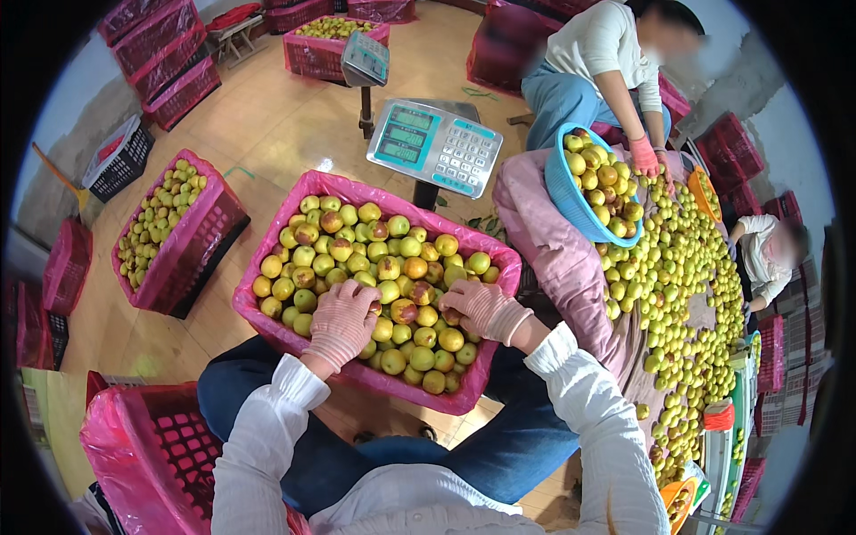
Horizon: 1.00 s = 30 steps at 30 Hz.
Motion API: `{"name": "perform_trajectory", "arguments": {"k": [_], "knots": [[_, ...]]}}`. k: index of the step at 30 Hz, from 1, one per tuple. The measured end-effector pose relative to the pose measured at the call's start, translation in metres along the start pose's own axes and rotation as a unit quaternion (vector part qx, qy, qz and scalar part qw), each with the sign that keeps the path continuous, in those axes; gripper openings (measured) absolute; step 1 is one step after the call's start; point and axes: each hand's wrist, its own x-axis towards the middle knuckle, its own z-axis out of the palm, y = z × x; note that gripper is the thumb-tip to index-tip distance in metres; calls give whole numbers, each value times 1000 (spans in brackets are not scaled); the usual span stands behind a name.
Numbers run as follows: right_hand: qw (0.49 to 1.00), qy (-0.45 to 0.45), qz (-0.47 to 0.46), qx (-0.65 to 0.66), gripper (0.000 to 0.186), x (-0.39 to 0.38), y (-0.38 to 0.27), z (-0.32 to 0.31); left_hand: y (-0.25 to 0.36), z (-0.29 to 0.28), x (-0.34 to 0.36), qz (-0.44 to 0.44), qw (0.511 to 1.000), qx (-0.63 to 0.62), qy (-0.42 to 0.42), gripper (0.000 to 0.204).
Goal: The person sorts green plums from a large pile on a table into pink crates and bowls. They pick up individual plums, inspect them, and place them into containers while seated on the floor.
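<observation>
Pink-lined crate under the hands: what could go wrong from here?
Fruit lies close to the right rim of the crate; a push might roll some out.
The left hand and right hand are on the fruit; pressing could bruise it.
A scale display stands past the far rim; sliding the crate might bump it.

The curled fingers of my left hand (343, 321) hid their own tips, and I could not tell whether they gripped any fruit (428, 359). My right hand (486, 310) covered part of the fruit beneath it, its hold just as unclear. The top layer concealed whatever lay deeper in the crate (481, 379), which in turn hid parts of my legs (236, 383) and the foot of the scale's post (425, 195). My sleeves (267, 437) ran off the lower edge. Blur covered the faces of the nearer co-worker (584, 49) and the farther one (765, 254), whose hands were too small to make out.
</observation>
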Motion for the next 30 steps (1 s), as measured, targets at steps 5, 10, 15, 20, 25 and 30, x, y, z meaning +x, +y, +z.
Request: {"name": "perform_trajectory", "arguments": {"k": [5,10,15,20,25,30], "knots": [[1000,16,9,-1,23,-1,-1,5,-1,-6,-3,10,1000,-4,3,28],[995,-43,48,-71,28,-3,-2,12,0,-11,0,51,997,-25,48,21],[993,-99,52,-46,39,6,-12,-5,-12,-26,-6,7,998,-37,53,25],[998,-14,63,-17,35,-20,3,-6,-21,-46,9,20,993,-53,108,31],[997,-26,73,-27,38,-29,-26,-26,-85,-84,1,38,985,-72,152,33],[999,-21,41,8,46,-33,-47,-21,-168,-65,14,-10,986,-89,143,33]]}}
